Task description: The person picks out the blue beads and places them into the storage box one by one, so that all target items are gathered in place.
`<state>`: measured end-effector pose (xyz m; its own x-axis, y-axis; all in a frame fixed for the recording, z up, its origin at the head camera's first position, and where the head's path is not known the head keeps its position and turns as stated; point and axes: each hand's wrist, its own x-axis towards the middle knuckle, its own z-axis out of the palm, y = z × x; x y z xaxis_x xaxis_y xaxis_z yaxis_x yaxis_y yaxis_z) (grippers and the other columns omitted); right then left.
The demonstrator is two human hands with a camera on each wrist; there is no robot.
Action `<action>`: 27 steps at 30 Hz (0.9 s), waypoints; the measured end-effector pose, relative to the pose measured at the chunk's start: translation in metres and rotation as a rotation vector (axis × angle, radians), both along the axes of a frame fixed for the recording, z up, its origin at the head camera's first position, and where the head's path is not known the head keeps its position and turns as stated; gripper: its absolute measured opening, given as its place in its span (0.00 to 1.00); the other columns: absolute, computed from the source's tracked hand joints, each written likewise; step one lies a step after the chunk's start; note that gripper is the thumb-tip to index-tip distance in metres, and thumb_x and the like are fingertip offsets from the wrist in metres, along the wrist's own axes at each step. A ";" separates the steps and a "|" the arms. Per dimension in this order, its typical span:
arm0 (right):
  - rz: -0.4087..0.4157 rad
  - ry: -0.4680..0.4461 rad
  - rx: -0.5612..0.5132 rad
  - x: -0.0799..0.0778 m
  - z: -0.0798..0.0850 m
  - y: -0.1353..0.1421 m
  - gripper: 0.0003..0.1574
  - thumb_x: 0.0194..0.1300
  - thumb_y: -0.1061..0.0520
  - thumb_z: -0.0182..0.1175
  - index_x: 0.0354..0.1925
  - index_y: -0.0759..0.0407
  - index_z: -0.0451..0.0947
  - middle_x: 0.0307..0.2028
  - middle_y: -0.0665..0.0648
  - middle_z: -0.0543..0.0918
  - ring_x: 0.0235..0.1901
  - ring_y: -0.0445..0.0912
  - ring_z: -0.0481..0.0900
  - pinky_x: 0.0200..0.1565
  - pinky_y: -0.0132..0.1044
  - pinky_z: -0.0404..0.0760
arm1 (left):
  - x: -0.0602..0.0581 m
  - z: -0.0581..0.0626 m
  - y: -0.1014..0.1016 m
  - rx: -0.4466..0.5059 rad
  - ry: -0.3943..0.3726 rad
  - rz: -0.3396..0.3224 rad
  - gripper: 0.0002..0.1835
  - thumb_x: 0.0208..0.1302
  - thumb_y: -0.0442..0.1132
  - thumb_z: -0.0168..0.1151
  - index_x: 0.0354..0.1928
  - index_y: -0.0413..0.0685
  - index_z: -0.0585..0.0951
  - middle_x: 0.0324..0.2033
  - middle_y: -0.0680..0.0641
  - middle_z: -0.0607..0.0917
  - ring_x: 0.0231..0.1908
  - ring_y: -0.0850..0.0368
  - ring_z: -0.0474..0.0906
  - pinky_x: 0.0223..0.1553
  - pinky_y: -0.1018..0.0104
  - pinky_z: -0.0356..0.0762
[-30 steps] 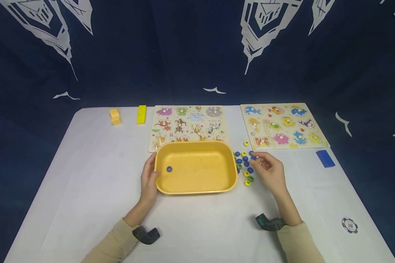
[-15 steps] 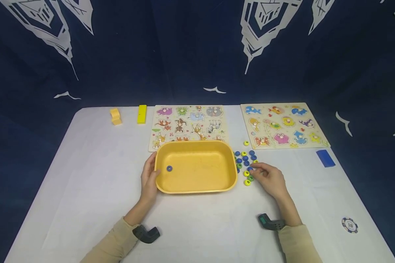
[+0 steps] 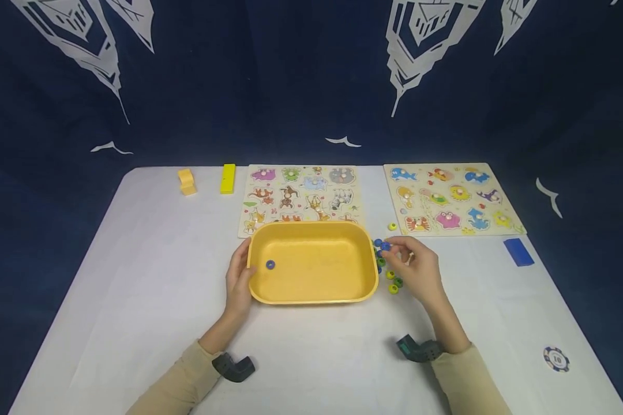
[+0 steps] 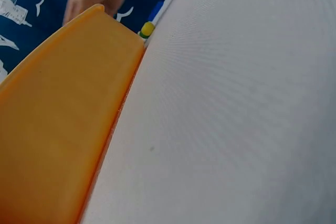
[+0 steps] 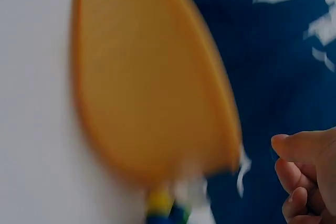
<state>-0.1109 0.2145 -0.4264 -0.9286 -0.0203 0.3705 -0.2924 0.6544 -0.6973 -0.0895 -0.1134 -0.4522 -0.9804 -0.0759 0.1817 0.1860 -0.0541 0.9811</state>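
Pinches a blue bead point(image 3: 386, 246) in the right hand point(image 3: 416, 268), the nearer one, just off the right end of the yellow tub point(image 3: 322, 262). Grips the left end with the left hand point(image 3: 239, 282), across a long axis running side to side (lone blue ring point(image 3: 270, 264) inside, near that grip).

A plain yellow tray point(image 3: 311, 271) is brightening centre frame as blue, green and yellow beads point(image 3: 381, 263) are dotting centre right and white motifs point(image 3: 109, 69) are patterning the navy curtain point(image 3: 270, 86) up top.
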 end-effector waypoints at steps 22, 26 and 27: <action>0.381 -0.309 0.411 -0.045 -0.005 -0.170 0.08 0.51 0.52 0.62 0.33 0.50 0.79 0.19 0.44 0.74 0.21 0.38 0.69 0.19 0.27 0.68 | 0.002 0.003 0.000 -0.012 0.002 0.008 0.31 0.54 0.22 0.38 0.64 0.36 0.56 0.59 0.36 0.63 0.56 0.39 0.62 0.55 0.61 0.69; 0.394 -0.335 0.353 -0.046 -0.010 -0.174 0.12 0.51 0.54 0.62 0.37 0.53 0.79 0.24 0.45 0.78 0.26 0.38 0.74 0.24 0.27 0.72 | 0.000 -0.002 -0.002 0.002 0.005 0.000 0.31 0.54 0.22 0.37 0.64 0.38 0.56 0.59 0.37 0.63 0.56 0.40 0.62 0.55 0.62 0.70; 0.399 -0.339 0.347 -0.046 -0.011 -0.174 0.13 0.51 0.55 0.62 0.39 0.54 0.79 0.26 0.45 0.80 0.28 0.39 0.75 0.26 0.27 0.73 | -0.001 -0.004 -0.003 0.007 0.002 -0.001 0.31 0.54 0.22 0.37 0.64 0.38 0.56 0.59 0.37 0.63 0.56 0.41 0.62 0.55 0.64 0.70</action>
